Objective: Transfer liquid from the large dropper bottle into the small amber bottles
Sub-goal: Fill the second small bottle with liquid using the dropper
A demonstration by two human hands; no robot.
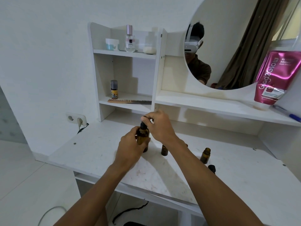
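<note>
The large amber dropper bottle (143,136) stands on the white vanity top (97,154), with my left hand (132,147) wrapped around its body. My right hand (158,126) pinches the black dropper cap (144,123) at the bottle's neck. Just right of it stands a small amber bottle (164,150), partly hidden behind my right forearm. Another small amber bottle (205,155) stands further right with its mouth uncapped. A small black cap (211,168) lies in front of that one.
Behind the hands is a white shelf unit with a comb (129,101), a small spray bottle (114,89), a perfume bottle (129,39) and a jar (112,44). A round mirror (236,43) and a pink tube (273,79) are at the right. A wall socket (76,119) is at the left.
</note>
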